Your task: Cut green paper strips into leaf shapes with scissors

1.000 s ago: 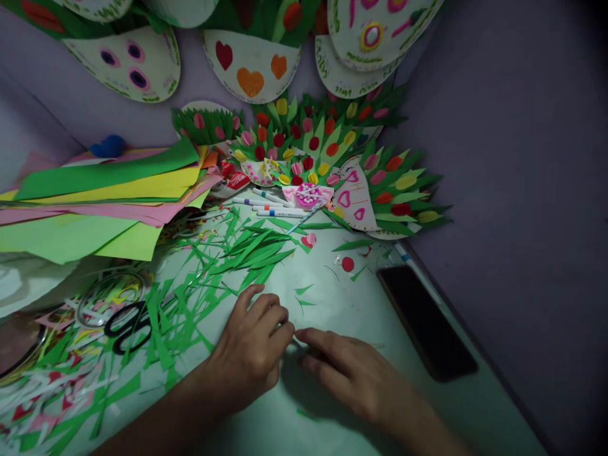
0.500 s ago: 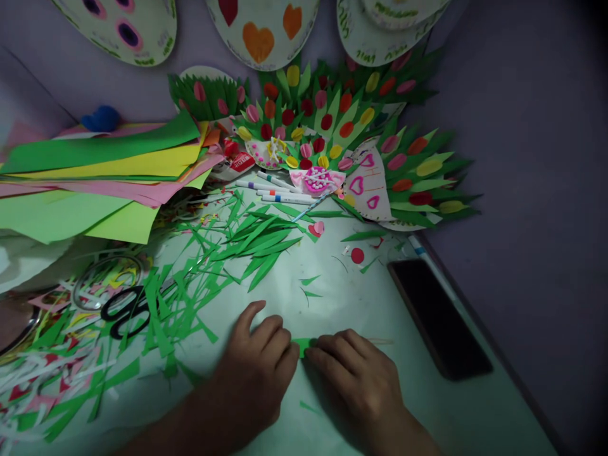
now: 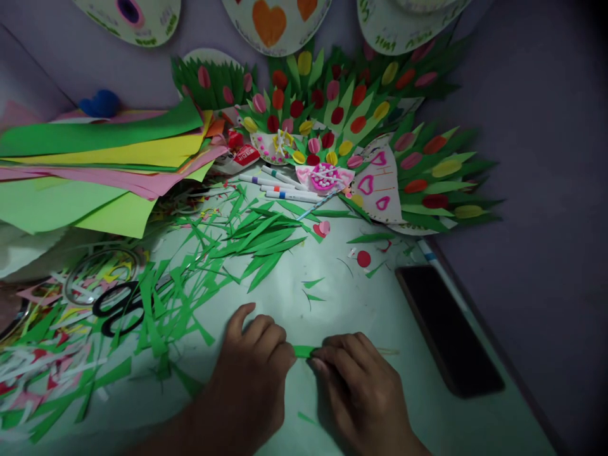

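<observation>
My left hand (image 3: 254, 367) and my right hand (image 3: 358, 386) rest low on the pale table (image 3: 342, 304), fingertips almost meeting. Between them lies a small green paper strip (image 3: 304, 351). Both hands have curled fingers pressing or pinching its ends. Beyond the hands lies a heap of cut green paper leaves (image 3: 259, 237) and green scraps (image 3: 156, 310). Black-handled scissors (image 3: 118, 307) lie among the scraps to the left.
A stack of coloured paper sheets (image 3: 95, 164) fills the left. Paper-plate flower crafts (image 3: 342, 133) lean against the back wall, with marker pens (image 3: 285, 189) in front. A dark phone (image 3: 446, 329) lies at the right edge. A red paper dot (image 3: 363, 258) sits near it.
The view has tilted down a little. My hands drew together over the green strip, which now shows between the fingertips; a second ago it was not visible.
</observation>
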The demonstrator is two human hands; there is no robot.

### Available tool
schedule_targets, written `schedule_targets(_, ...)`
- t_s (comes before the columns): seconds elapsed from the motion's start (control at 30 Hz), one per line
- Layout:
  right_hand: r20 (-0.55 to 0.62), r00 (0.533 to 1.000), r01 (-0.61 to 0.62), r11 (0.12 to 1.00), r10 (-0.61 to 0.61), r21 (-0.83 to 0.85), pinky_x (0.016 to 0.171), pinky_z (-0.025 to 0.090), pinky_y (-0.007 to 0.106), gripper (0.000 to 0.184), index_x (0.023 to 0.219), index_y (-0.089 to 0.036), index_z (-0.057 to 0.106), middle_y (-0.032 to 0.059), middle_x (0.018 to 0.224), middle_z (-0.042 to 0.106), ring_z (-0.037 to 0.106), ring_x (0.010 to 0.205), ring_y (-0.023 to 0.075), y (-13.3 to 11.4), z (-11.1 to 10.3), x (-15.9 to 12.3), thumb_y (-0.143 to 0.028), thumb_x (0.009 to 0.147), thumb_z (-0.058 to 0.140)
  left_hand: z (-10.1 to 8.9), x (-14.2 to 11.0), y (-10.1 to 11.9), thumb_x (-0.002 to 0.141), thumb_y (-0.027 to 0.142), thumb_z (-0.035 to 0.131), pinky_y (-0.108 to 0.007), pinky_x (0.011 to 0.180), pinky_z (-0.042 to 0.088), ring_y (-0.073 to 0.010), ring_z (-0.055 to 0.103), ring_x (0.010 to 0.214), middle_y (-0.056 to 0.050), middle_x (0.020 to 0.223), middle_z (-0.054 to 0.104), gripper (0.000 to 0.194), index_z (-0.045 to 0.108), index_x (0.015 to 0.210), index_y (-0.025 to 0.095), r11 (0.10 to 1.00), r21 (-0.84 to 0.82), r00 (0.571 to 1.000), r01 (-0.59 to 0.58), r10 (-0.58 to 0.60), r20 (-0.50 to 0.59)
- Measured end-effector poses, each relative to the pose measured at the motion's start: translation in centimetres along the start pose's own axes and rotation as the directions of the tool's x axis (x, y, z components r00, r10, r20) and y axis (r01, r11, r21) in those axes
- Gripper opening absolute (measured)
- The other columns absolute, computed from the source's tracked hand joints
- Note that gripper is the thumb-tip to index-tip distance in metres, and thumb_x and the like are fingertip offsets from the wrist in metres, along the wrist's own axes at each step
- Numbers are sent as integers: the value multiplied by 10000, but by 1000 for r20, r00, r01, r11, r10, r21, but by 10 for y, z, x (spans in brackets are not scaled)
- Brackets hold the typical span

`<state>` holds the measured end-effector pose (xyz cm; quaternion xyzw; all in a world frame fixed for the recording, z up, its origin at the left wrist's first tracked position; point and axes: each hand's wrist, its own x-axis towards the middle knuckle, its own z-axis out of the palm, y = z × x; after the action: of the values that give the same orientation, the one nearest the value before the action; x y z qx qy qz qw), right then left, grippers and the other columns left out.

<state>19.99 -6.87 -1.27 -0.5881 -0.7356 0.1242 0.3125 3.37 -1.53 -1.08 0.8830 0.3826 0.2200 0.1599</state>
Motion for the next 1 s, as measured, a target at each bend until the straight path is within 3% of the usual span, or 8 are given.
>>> schedule_targets(0.3, -16, 988, -157, 982, 156, -109, 579, 376, 296, 62, 755, -195, 571, 30, 703, 557, 473, 682, 178, -1, -2, 0, -193, 800, 529, -3, 5, 5, 750, 144, 473, -521, 889, 308, -213, 490, 749, -42, 645, 559, 206, 584, 579, 176, 990, -27, 989, 139, -141, -52)
schedule_targets(0.63, -49, 970, -244, 953, 239, -180, 570, 380, 311, 125, 694, -214, 556, 33, 680, 559, 469, 697, 201, -2, -1, 0, -284, 797, 541, -9, 12, 5, 715, 194, 512, -516, 791, 358, -240, 469, 726, -80, 645, 552, 185, 570, 542, 161, 968, 127, 976, 218, -218, -13)
schedule_targets(0.83, -47, 955, -295, 927, 292, -230, 546, 414, 310, 194, 670, -223, 510, 27, 663, 556, 509, 670, 200, 7, -4, -7, -325, 834, 486, 0, 6, 1, 748, 182, 483, -505, 806, 336, -221, 447, 699, -69, 614, 532, 236, 550, 522, 165, 977, 91, 974, 192, -179, -138)
schedule_targets(1.0, -13, 979, -200, 946, 204, -255, 473, 443, 251, 179, 659, -226, 512, 4, 618, 564, 558, 571, 160, 30, -20, -12, -308, 818, 518, 0, 5, -8, 766, 143, 444, -470, 823, 333, -195, 447, 671, -47, 602, 512, 246, 534, 539, 173, 993, 63, 964, 99, -80, -253)
